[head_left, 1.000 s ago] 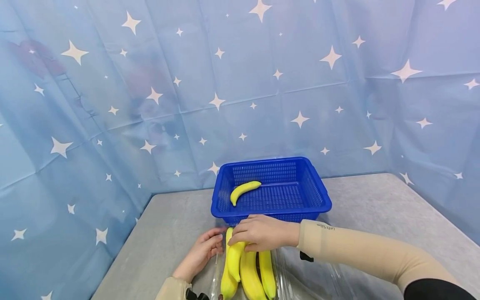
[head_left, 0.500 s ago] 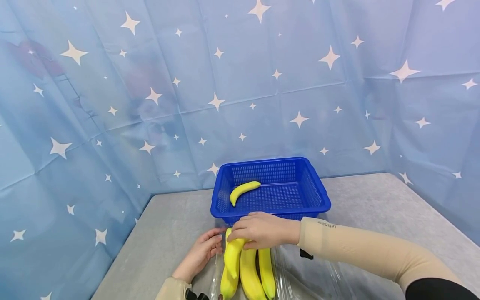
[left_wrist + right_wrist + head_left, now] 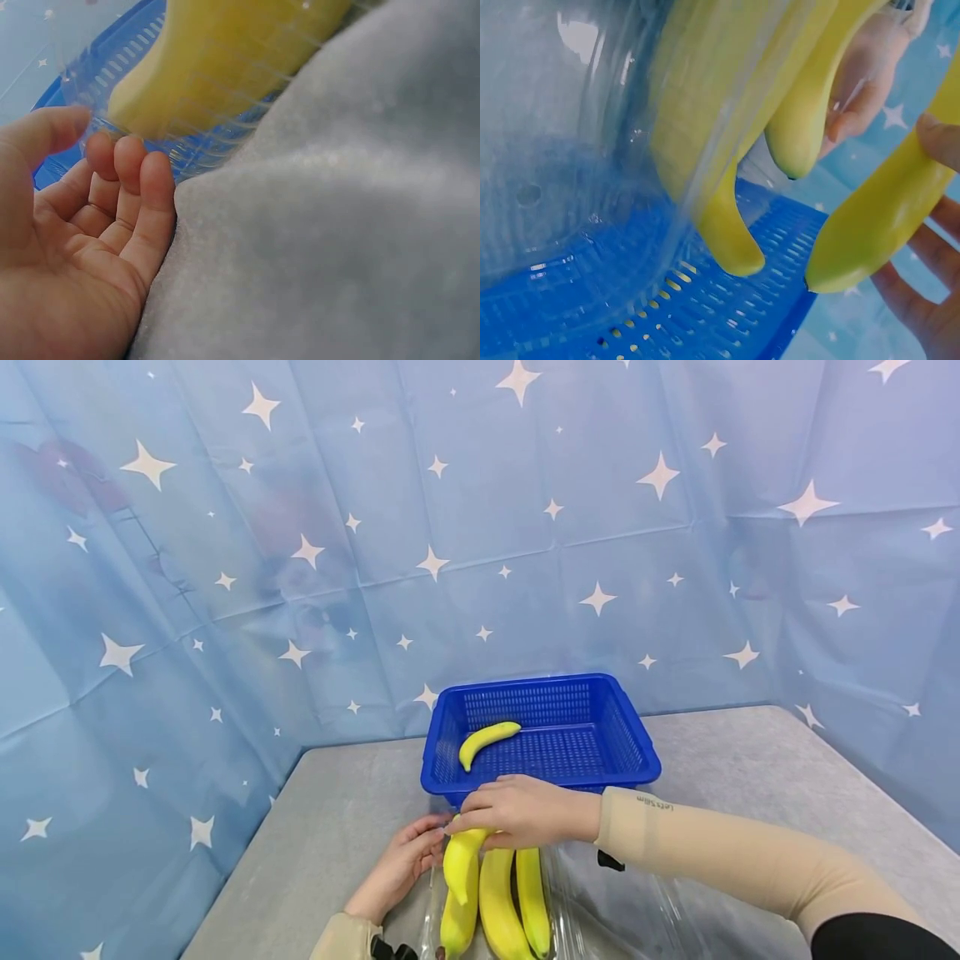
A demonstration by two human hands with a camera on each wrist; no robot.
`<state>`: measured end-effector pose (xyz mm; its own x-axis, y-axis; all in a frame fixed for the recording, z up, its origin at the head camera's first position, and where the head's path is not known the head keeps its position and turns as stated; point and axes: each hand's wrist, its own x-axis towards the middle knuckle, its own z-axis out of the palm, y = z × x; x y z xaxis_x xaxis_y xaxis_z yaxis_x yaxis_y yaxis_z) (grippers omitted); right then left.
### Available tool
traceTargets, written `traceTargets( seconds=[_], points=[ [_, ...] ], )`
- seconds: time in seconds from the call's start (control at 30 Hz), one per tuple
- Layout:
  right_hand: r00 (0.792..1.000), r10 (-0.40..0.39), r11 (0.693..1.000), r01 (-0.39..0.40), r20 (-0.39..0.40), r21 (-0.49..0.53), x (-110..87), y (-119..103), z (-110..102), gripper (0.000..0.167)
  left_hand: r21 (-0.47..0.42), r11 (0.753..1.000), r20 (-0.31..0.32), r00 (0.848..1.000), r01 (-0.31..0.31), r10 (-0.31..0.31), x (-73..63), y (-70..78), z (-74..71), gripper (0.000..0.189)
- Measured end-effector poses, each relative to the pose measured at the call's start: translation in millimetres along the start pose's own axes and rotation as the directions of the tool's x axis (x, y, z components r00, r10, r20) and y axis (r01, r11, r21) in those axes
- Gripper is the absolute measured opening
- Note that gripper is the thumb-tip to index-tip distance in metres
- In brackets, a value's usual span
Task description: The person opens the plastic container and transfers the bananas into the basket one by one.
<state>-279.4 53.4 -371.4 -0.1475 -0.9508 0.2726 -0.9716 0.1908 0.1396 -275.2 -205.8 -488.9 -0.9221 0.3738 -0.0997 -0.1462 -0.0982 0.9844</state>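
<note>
A banana [image 3: 459, 864] is held at its far end by my right hand [image 3: 525, 810], thumb on one side and fingers on the other. In the right wrist view the same banana [image 3: 877, 225] hangs beside the box, its dark tip free. Several more bananas [image 3: 501, 906] lie side by side in a clear plastic box [image 3: 572, 931] at the near edge of the view. My left hand [image 3: 405, 864] is at the box's left side. In the left wrist view its curled fingers [image 3: 129, 161] and thumb hold the clear rim beside a banana [image 3: 217, 67].
A blue plastic basket [image 3: 651, 767] with slotted walls stands just beyond the box. One banana [image 3: 487, 742] lies in its left part. The grey tabletop [image 3: 735, 768] meets a blue star-patterned curtain [image 3: 525, 527] at the back and sides.
My right hand has risen slightly and shifted a little forward, lifting the banana and moving it slightly left over the others. My left hand stays in place.
</note>
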Motion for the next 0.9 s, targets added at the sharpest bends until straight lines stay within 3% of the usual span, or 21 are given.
traceTargets(
  seconds=[0.4, 0.9],
  points=[
    [1.0, -0.005, 1.0, 0.004, -0.03, -0.021, 2.0, 3, -18, 0.06, -0.012, 1.0, 0.02, 1.0, -0.022, 0.022, -2.8, -1.2, -0.4, 0.024],
    [0.997, 0.01, 0.997, -0.016, -0.077, -0.077, 5.1, 17, -33, 0.051, 0.011, 1.0, 0.022, 1.0, -0.018, 0.018, -2.1, 3.0, 2.3, 0.033]
  ],
)
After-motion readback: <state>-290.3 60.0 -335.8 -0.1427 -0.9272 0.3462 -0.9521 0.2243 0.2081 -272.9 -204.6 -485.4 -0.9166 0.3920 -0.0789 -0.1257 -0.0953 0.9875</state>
